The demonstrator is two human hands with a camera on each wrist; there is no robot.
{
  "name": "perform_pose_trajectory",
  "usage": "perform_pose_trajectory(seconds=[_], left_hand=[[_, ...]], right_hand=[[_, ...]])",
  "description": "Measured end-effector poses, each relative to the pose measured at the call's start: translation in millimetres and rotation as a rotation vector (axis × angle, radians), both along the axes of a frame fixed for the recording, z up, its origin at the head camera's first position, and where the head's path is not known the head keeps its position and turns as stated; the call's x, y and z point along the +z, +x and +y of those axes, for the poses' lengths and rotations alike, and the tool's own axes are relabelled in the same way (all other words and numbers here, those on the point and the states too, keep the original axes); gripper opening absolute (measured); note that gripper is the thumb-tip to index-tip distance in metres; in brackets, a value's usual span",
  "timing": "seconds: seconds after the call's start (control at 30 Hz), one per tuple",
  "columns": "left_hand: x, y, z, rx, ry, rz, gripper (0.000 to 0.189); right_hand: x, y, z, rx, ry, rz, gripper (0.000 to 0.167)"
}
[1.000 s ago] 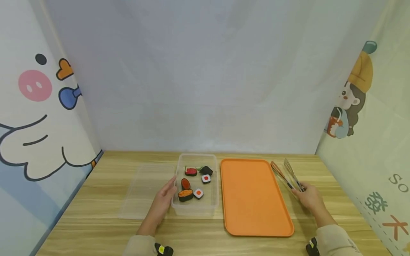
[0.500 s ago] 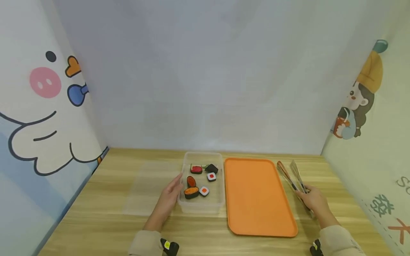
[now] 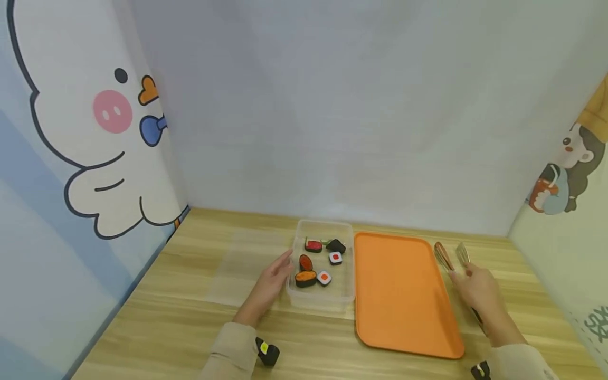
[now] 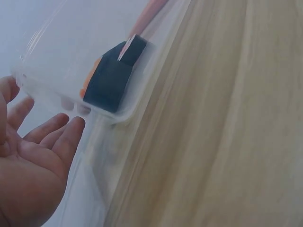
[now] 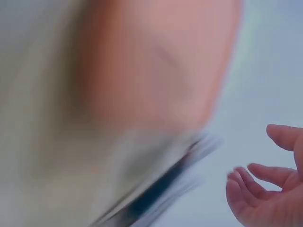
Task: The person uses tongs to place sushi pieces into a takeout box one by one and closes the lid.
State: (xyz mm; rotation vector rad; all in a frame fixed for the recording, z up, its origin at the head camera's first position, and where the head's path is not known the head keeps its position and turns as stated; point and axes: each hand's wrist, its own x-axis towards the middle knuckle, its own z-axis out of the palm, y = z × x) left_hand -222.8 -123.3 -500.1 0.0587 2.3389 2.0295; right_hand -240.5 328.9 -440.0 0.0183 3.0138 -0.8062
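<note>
A clear plastic box (image 3: 321, 303) holds several toy sushi pieces, among them an orange-topped one (image 3: 306, 279), a white roll with a red centre (image 3: 335, 257) and a dark triangular piece (image 3: 336, 246). My left hand (image 3: 268, 285) is at the box's left side, its fingertips (image 4: 75, 125) right by the wall in the left wrist view. My right hand (image 3: 480, 290) is over a pair of metal tongs (image 3: 444, 256) and hides their middle. In the right wrist view its thumb and fingers stand apart with nothing between them; the tongs are blurred there.
An orange tray (image 3: 404, 290) lies on the wooden table (image 3: 190, 327) between the box and the tongs. Left of the box a flat translucent lid (image 3: 237, 269) lies on the wood. A pale curtain (image 3: 332, 105) hangs behind, with printed side walls.
The head view has turned left, so everything sits further right in it. My right hand has moved forward along the tongs, covering more of them. My left hand stays at the box's side.
</note>
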Motion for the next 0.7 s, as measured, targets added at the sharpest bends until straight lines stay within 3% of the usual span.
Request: perform_pose_trajectory(seconds=[0.13, 0.17, 0.27, 0.33, 0.4, 0.47, 0.7], left_hand=[[7.6, -3.2, -9.4, -0.019, -0.037, 0.013, 0.050], [13.8, -1.1, -13.1, -0.020, -0.041, 0.012, 0.050], [18.2, 0.8, -30.1, -0.021, -0.081, 0.011, 0.051], [20.8, 2.3, -41.6, 0.000, -0.129, -0.006, 0.053], [14.4, -0.5, -54.8, 0.025, -0.193, -0.006, 0.054], [14.8, 1.3, -65.6, 0.057, -0.255, -0.010, 0.056], [15.0, 12.3, -104.4, 0.145, -0.329, -0.051, 0.058]], right_hand=[[31.6, 6.8, -58.4, 0.081, -0.143, 0.051, 0.064], [37.2, 8.3, -74.1, 0.106, -0.169, 0.061, 0.063], [47.2, 10.7, -119.6, 0.158, -0.242, 0.083, 0.058], [49.9, 10.4, -147.5, 0.169, -0.277, 0.092, 0.056], [49.8, 9.7, -173.4, 0.175, -0.315, 0.109, 0.053], [49.0, 9.9, -196.8, 0.182, -0.361, 0.113, 0.052], [43.1, 22.7, -266.3, 0.266, -0.519, 0.075, 0.056]])
